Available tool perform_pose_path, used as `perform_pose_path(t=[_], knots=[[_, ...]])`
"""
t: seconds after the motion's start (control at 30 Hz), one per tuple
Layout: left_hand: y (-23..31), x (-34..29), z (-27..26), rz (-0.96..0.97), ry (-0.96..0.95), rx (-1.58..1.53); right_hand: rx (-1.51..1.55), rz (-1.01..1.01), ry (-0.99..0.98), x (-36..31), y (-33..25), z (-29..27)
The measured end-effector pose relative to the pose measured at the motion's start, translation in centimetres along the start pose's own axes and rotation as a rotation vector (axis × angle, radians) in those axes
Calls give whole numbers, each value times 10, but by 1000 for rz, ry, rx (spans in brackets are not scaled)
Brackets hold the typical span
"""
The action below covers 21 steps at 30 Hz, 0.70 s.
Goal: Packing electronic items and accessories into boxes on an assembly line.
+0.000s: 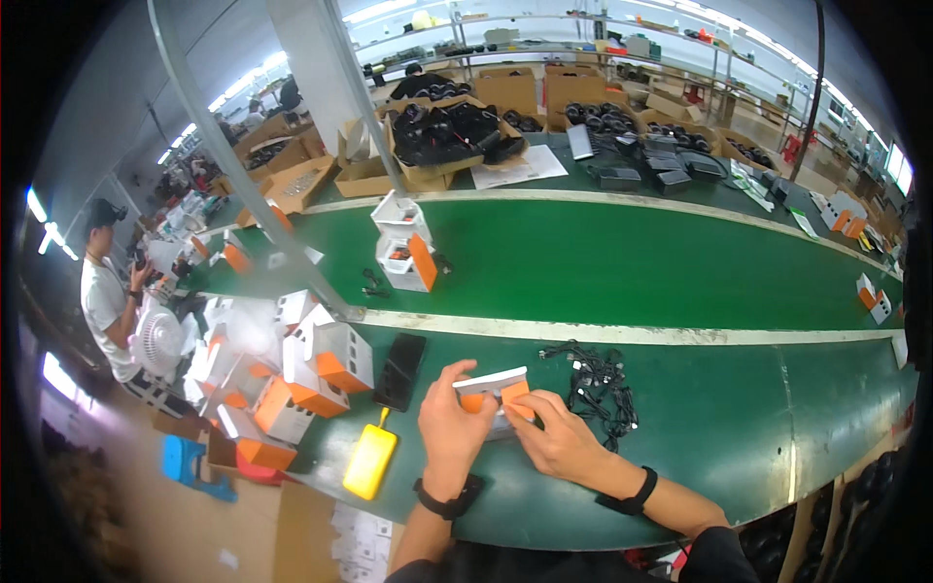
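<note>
White-and-orange box [498, 379], one, being held over the green counter [719, 408]: the left hand [451, 428] is gripping its left end between thumb and fingers, the right hand [554, 435] is pinching its orange right side. Lying around it on the counter are one flat black device [400, 371], one yellow device [370, 462] and tangled black cables [604, 389]. Lettering on the heaped white-and-orange cartons [342, 356] at left is proving too small to read.
</note>
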<state>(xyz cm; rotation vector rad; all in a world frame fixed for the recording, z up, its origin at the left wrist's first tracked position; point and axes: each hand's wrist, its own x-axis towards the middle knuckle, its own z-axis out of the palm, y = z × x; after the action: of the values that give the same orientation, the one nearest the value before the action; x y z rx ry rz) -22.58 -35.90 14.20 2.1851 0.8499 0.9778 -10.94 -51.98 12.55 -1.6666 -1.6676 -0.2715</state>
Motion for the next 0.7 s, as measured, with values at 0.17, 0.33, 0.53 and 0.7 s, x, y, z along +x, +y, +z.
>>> perform_pose_path(t=[0.17,0.33,0.53,0.7], knots=[[-23,-9,28,-195,-130,-500,115,-24,86,-9,23,-7],[-46,-25,13,-280,-306,-891,256,69,108,-2,24,-1],[-48,-30,12,-268,-336,-1118,278,188,130,6,13,6],[-48,-11,7,-345,-425,-936,256,38,23,9,37,-7]])
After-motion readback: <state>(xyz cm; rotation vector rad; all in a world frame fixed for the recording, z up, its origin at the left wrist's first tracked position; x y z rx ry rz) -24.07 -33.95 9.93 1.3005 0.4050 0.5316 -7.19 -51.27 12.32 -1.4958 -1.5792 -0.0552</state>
